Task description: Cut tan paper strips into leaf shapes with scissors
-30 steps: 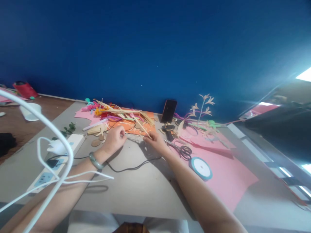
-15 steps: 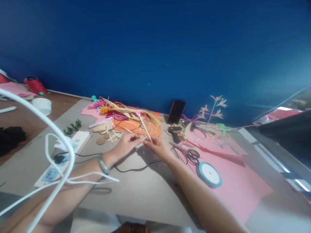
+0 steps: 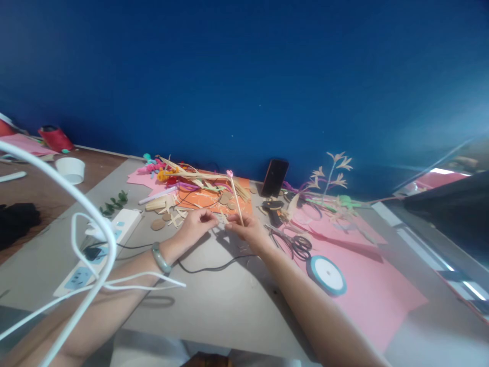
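My right hand (image 3: 246, 228) is closed around a thin pale stick (image 3: 237, 203) with a small pink tip (image 3: 229, 174). The stick stands nearly upright, leaning slightly left at the top. To its left, my left hand (image 3: 199, 223) has thumb and fingertips pinched together; whatever is between them is too small to make out. A narrow gap separates the two hands, with small pale bits in it. Behind them lies an orange sheet (image 3: 244, 204) strewn with pale strips (image 3: 179, 216) and round brown discs (image 3: 157, 224).
Scissors (image 3: 300, 246) and a ribbon roll (image 3: 327, 275) lie right, by pink sheets (image 3: 382, 300). A phone (image 3: 275, 177) leans against the blue wall (image 3: 244, 76). A power strip (image 3: 132, 221) and white cable (image 3: 86, 204) are left. A black cord (image 3: 214, 267) crosses the table (image 3: 214, 306).
The stick has swung more upright, its pink tip moving right and slightly up. My hands have drawn a little apart, the left one shifting left.
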Tool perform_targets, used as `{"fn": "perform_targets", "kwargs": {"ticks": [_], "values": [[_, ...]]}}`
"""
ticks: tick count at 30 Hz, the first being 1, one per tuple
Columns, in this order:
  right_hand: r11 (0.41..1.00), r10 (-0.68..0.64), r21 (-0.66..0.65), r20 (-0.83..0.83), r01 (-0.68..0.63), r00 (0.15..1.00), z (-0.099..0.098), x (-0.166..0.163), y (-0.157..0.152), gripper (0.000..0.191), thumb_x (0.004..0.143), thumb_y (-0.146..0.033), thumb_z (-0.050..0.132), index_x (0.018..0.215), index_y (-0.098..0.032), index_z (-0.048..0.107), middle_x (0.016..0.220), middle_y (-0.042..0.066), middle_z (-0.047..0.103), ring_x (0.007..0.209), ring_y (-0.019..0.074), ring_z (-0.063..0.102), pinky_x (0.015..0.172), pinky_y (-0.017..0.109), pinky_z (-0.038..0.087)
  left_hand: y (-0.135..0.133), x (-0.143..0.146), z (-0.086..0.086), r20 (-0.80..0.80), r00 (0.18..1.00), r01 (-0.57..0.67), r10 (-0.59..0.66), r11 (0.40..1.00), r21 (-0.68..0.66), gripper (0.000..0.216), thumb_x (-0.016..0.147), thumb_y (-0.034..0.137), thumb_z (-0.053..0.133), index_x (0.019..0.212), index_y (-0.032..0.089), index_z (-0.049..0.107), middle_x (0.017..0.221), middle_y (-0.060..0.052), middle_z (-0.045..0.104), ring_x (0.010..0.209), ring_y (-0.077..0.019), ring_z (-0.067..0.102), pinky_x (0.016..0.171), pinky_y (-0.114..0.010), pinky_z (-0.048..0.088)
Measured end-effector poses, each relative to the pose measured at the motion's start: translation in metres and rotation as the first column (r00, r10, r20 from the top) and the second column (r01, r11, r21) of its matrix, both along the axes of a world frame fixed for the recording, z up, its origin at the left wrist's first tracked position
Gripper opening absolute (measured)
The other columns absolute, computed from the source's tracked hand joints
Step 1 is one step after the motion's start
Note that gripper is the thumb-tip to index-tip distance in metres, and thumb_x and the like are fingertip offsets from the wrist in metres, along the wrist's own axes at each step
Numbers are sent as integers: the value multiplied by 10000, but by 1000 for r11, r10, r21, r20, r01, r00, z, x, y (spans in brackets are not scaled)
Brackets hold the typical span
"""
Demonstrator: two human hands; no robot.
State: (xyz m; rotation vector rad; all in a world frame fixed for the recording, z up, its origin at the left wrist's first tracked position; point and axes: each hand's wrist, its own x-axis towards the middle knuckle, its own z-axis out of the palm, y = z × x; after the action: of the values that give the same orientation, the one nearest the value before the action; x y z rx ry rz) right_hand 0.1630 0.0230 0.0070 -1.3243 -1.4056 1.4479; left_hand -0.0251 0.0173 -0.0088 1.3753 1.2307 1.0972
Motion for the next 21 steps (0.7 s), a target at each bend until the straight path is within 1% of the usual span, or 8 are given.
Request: {"fn": "perform_targets", "kwargs": {"ticks": [3,6,8,11,14,16,21], "values": [[1000,-13,14,12,13,1000,2,-2,-2,293,620,-348,767,811,-168,636,554,-57,519,432,44,303,423,213,202,-2,1,1,-1,997,79,-79,997,-11,157,664,268,675,737,131,650,691,-20,635,620,-120,547,601,-238,428],[998,19,63,63,-23,998,7,-6,-6,247,643,-350,749,748,-157,637,515,-54,495,435,54,315,428,219,228,-4,3,4,28,981,190,-191,981,27,206,743,326,621,787,132,679,740,-39,654,671,-131,562,627,-242,428],[994,50,93,86,-58,995,9,-8,-9,224,666,-349,728,702,-151,630,516,-44,509,454,62,344,446,220,257,-5,3,5,39,976,213,-215,976,49,236,767,360,606,745,133,669,708,-31,639,657,-123,547,623,-237,417],[988,89,121,81,-99,993,8,-11,-12,198,708,-330,681,677,-146,616,543,-31,544,488,69,376,480,219,280,-5,3,5,52,986,159,-160,987,27,242,752,370,630,685,138,636,642,-7,606,598,-103,505,590,-227,394],[981,133,135,65,-141,989,6,-12,-12,205,746,-336,637,688,-140,615,592,-8,594,510,75,396,498,221,286,-5,3,2,61,994,94,-94,996,-3,226,731,366,657,700,145,627,643,1,598,589,-99,491,575,-224,383],[978,158,129,53,-163,986,4,-12,-12,216,762,-349,620,712,-139,619,617,1,613,518,80,414,506,222,296,-4,2,0,69,995,75,-73,997,-23,220,726,364,662,717,146,628,654,1,597,591,-99,492,574,-224,384],[973,179,137,55,-185,982,4,-11,-12,210,772,-338,605,674,-152,595,568,-24,581,506,82,435,522,222,315,-1,2,-8,121,991,58,-51,997,-57,194,727,341,639,725,147,625,679,-5,601,614,-109,522,591,-228,411]]}}
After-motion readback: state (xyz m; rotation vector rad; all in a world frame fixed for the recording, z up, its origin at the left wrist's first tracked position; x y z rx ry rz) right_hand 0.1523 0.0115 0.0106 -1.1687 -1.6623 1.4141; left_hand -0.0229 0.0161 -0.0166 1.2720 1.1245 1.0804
